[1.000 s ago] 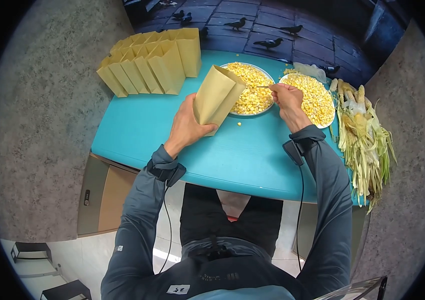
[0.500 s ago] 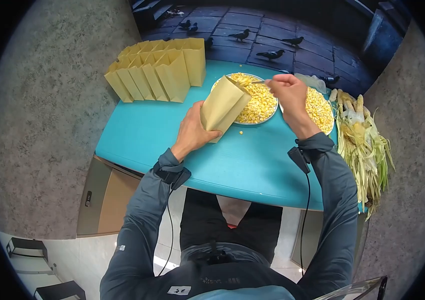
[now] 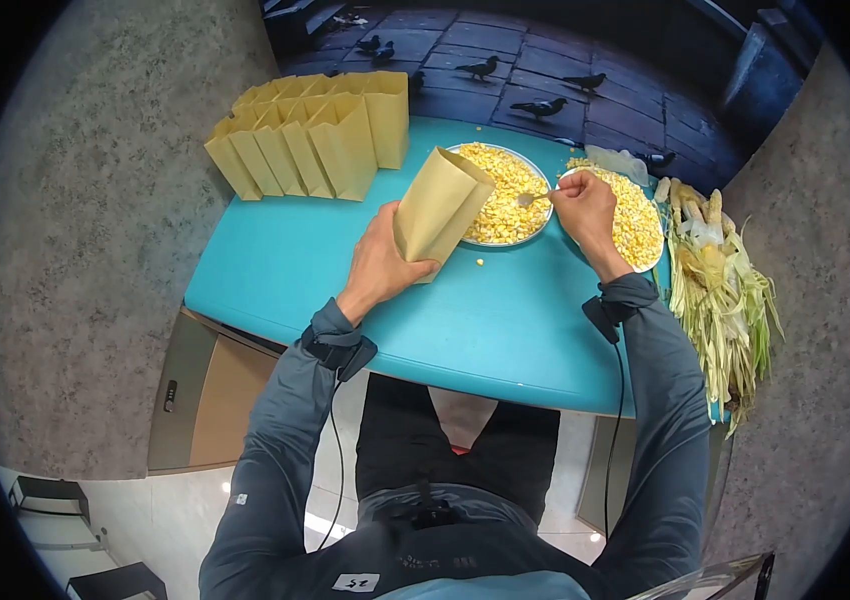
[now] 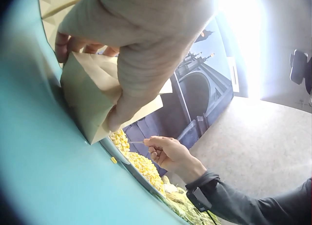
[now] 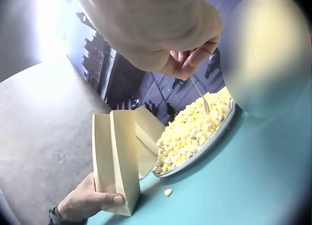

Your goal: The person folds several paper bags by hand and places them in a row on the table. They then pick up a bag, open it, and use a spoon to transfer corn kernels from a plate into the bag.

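Observation:
My left hand (image 3: 381, 262) grips the lower part of a tan paper bag (image 3: 437, 207), which tilts toward a plate of corn kernels (image 3: 507, 195). In the right wrist view the bag (image 5: 126, 159) has its mouth open; its inside is hidden. My right hand (image 3: 587, 210) pinches the handle of a small spoon (image 3: 526, 200) over the plate. The spoon's bowl (image 5: 206, 107) is at the surface of the kernels (image 5: 190, 135) in the right wrist view. One loose kernel (image 5: 168, 192) lies on the table below the plate.
Several open paper bags (image 3: 315, 135) stand in rows at the back left of the teal table (image 3: 285, 260). A second plate of kernels (image 3: 637, 225) is right of the first, partly behind my right hand. Corn husks and cobs (image 3: 720, 290) lie at the right edge, near a clear plastic bag (image 3: 617, 163).
The right hand, raised near the bag's mouth half a second ago, has moved lower and a little right, bringing the spoon down to the kernels. The left hand and bag have shifted slightly left.

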Demonstrator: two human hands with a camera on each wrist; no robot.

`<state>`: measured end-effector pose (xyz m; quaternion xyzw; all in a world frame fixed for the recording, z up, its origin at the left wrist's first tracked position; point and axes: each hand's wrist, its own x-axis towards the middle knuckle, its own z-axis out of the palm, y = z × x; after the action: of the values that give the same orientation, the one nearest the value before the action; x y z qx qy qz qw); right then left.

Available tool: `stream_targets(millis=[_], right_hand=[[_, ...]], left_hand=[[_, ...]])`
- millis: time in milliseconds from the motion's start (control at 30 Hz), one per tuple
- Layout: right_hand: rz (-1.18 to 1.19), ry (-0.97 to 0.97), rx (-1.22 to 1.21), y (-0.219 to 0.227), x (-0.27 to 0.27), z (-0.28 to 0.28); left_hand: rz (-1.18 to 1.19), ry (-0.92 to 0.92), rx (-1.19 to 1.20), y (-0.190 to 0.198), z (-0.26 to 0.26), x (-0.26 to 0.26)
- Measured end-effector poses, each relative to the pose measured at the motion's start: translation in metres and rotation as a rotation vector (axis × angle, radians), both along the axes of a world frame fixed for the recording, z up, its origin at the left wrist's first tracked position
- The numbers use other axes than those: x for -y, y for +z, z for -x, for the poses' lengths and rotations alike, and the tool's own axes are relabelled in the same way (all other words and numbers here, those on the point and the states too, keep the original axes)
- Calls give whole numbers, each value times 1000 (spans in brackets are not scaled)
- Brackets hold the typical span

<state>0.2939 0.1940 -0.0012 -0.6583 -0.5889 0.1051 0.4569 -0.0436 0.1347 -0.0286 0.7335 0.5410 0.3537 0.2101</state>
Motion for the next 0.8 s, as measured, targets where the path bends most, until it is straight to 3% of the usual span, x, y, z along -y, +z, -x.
stream_targets(millis=[67,233,333,667,800], right_hand=[[44,-19,-69,-10,-5,6],[209,-25,-708,-33,-22,19],[277,2,-883,-33,-22,16],[249,19,-885,-35,-18,23],[244,5,-1016,-29,-16,20]], left_hand=[[15,4,-15,0,1,1],[19,0,19,-1,2,1],[-13,1,-7,-2,2,2],[3,-4,1,-2,-1,0],[-9,-9,1,-2,1,0]])
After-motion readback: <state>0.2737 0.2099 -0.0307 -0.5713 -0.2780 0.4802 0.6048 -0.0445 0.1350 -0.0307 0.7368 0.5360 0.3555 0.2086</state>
